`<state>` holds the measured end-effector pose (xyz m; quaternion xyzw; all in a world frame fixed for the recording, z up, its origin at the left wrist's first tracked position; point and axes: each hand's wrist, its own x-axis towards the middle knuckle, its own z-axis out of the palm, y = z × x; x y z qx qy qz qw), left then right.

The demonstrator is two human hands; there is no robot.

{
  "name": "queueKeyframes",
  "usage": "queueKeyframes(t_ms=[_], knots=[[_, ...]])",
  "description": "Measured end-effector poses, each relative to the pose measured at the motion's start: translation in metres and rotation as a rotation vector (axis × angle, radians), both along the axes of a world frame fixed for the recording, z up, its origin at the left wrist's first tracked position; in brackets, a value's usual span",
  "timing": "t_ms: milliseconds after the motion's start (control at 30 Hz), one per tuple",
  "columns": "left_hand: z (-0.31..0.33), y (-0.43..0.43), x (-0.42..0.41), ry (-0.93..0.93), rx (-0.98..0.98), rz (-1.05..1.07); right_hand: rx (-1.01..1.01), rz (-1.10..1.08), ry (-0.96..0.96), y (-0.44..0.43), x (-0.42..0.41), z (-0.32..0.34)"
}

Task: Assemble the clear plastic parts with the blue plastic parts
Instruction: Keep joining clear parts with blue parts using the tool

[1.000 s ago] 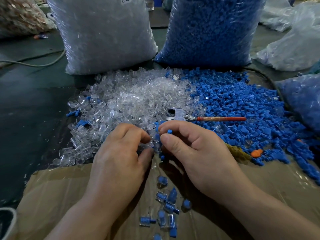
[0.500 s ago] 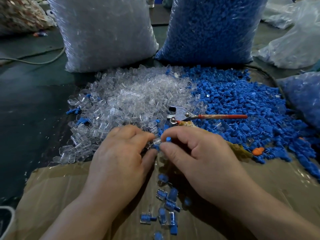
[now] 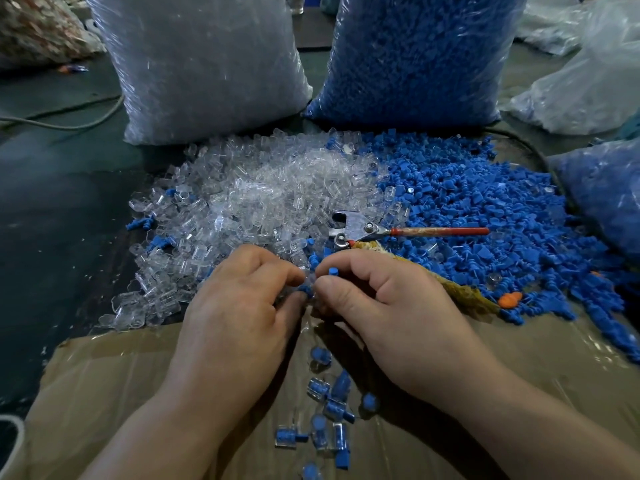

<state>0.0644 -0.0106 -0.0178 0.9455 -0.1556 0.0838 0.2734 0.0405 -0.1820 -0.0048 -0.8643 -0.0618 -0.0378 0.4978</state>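
Observation:
A heap of clear plastic parts [image 3: 249, 202] lies left of a heap of blue plastic parts [image 3: 485, 209] on the table. My left hand [image 3: 239, 313] and my right hand [image 3: 384, 306] meet fingertip to fingertip at the near edge of the heaps. Between them they pinch a small clear part with a blue part [image 3: 306, 289] in it. A second blue part [image 3: 333, 271] pokes out between my right thumb and forefinger. Several assembled pieces [image 3: 329, 407] lie on the brown cardboard [image 3: 104, 386] below my hands.
A tool with a red handle [image 3: 408, 232] lies across the heaps just beyond my right hand. A big bag of clear parts [image 3: 207, 64] and one of blue parts [image 3: 422, 57] stand behind. More bags sit at the right, and a cable [image 3: 69, 123] at the left.
Both hands stay together at the same spot. The fingertips have closed in on the small part, and the blue piece now sits between the two thumbs.

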Motion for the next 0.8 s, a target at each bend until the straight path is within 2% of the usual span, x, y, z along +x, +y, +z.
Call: queueKeyframes(t_ms=[100,200,333,433,567,800], knots=[[-0.002,0.000,0.000,-0.013,-0.005,0.023,0.067,0.019,0.034,0.000,0.001,-0.001],[-0.001,-0.001,0.000,-0.046,-0.064,0.084,0.219,0.023,0.088,0.000,0.002,-0.003],[0.001,0.001,-0.002,-0.089,-0.231,0.152,0.309,-0.020,0.106,-0.002,0.001,-0.003],[-0.001,0.000,-0.004,0.059,-0.445,0.189,0.199,-0.043,0.002,-0.005,0.000,0.000],[-0.003,0.000,-0.003,0.281,-0.831,0.152,0.058,-0.108,-0.150,-0.008,0.001,0.004],[-0.003,0.001,-0.004,0.410,-0.974,0.047,0.127,-0.062,-0.044,-0.010,-0.004,0.009]])
